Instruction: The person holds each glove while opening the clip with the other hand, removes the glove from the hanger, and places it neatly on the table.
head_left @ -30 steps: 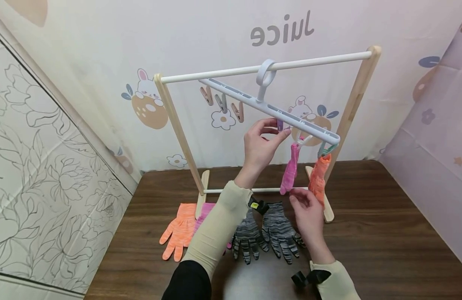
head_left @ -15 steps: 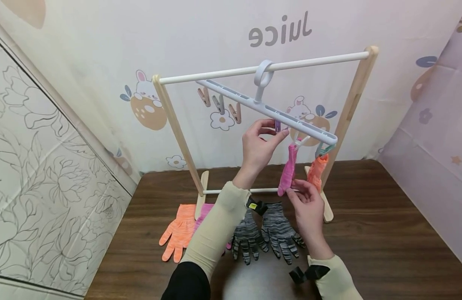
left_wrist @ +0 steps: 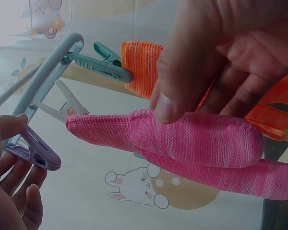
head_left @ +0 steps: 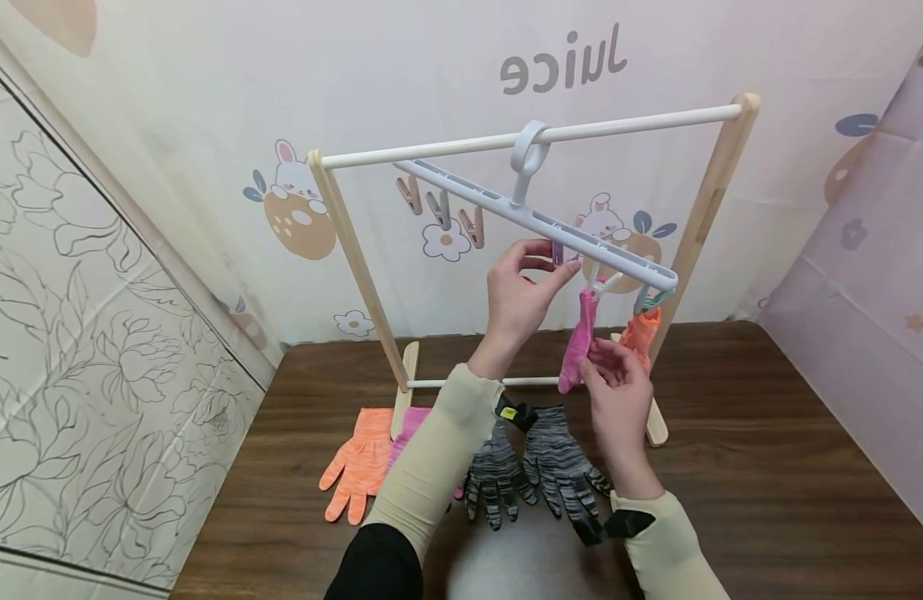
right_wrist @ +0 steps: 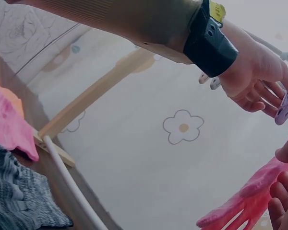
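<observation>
My left hand pinches a purple clothespin that hangs from the pale grey hanger. Right of it, a pink knit glove dangles by its cuff from a white clothespin, fingers downward. My right hand is at the glove's right side, its thumb on the front of the knit and the other fingers behind, partly hidden. At the hanger's near end, a green clothespin grips an orange glove, which the right hand partly covers.
The hanger hooks over the white bar of a wooden rack. Further clothespins hang at its far end. On the brown table lie an orange glove, a pink glove and grey striped gloves.
My right hand has moved up from below the pink glove's lower end to its side, with the thumb now on it. The left hand stays at the purple clothespin.
</observation>
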`<state>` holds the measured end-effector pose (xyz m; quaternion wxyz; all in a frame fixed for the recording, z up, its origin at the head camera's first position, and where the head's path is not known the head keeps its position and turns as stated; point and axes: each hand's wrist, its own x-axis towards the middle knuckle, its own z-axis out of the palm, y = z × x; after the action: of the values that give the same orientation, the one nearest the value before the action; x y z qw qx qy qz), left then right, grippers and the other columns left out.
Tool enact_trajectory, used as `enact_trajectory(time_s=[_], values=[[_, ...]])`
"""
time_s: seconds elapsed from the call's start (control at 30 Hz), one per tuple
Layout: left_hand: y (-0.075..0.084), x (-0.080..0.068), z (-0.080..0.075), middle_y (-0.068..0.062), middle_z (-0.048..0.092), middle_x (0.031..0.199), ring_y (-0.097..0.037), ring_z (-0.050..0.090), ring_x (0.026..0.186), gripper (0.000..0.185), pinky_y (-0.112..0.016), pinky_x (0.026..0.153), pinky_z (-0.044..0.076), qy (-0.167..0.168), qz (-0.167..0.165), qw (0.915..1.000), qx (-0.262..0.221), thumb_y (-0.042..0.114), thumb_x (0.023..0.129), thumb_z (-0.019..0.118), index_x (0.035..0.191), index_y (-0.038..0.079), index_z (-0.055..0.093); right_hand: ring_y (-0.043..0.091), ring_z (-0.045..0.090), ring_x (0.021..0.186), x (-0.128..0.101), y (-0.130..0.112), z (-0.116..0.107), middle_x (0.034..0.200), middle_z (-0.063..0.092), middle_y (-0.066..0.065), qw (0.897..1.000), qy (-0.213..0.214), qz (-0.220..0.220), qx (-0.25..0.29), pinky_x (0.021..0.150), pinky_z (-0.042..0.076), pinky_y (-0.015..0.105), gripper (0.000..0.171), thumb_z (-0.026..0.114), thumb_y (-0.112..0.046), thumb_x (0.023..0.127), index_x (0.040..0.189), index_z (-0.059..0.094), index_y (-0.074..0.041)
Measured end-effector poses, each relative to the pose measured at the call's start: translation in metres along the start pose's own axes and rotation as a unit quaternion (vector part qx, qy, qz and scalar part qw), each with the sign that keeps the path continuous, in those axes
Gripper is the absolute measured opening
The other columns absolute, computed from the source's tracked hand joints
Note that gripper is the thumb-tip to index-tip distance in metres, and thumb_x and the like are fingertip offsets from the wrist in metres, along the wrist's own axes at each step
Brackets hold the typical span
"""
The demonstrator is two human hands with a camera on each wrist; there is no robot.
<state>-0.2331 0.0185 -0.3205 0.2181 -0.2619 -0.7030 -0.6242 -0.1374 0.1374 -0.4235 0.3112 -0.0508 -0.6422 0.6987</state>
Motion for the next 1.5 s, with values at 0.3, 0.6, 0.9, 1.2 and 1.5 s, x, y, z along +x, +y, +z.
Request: enact_trajectory(time_s=[0.3,0.6,0.9,1.2,1.5], values=[[0.001,0.0,0.0,0.002,0.066,0.103,-0.009,0.064,0.091,0.031,-0.027,0.066,0.055,0.003,0.005,1.0,-0.005,0.025,0.087,0.08,0.11,0.01,0.066,0.019,0.061,0.099,0.013,-0.005,0.004,0.111,0.063,0.011,1.0,0.003,-0.021,-0.012,0.086,0.051,0.018,0.036,0.075,-0.002,0.088,0.121,0.063,0.005],[0.002,-0.001,0.0,0.003,0.066,0.103,-0.009,0.063,0.091,0.032,-0.027,0.066,0.055,0.001,-0.002,1.0,-0.005,0.025,0.087,0.08,0.111,0.01,0.066,0.017,0.059,0.095,0.022,-0.012,0.009,0.106,0.064,0.004,0.999,-0.005,-0.026,-0.029,0.083,0.049,0.018,0.038,0.077,-0.007,0.087,0.121,0.064,0.003],[0.0,-0.001,0.001,0.003,0.065,0.103,-0.008,0.062,0.091,0.032,-0.027,0.066,0.055,-0.001,-0.008,1.0,-0.002,0.026,0.087,0.08,0.111,0.011,0.065,0.015,0.059,0.093,0.025,-0.013,0.011,0.105,0.063,0.005,0.999,-0.001,-0.034,-0.04,0.08,0.05,0.018,0.037,0.078,-0.01,0.087,0.119,0.064,0.001],[-0.001,-0.001,0.001,0.004,0.066,0.102,-0.008,0.063,0.09,0.031,-0.026,0.065,0.053,0.002,-0.002,1.0,-0.001,0.026,0.086,0.08,0.109,0.011,0.066,0.012,0.058,0.083,0.024,-0.02,0.015,0.093,0.063,0.001,0.999,0.01,-0.031,-0.039,0.074,0.049,0.018,0.031,0.074,-0.001,0.088,0.114,0.062,0.009],[-0.003,-0.002,0.0,0.002,0.064,0.103,-0.008,0.061,0.09,0.033,-0.025,0.065,0.052,0.011,0.004,0.9999,0.002,0.024,0.086,0.08,0.111,0.009,0.065,0.014,0.058,0.08,0.023,-0.012,0.012,0.091,0.063,0.0,0.999,0.012,-0.033,-0.026,0.071,0.049,0.019,0.027,0.076,-0.006,0.088,0.109,0.066,0.008]])
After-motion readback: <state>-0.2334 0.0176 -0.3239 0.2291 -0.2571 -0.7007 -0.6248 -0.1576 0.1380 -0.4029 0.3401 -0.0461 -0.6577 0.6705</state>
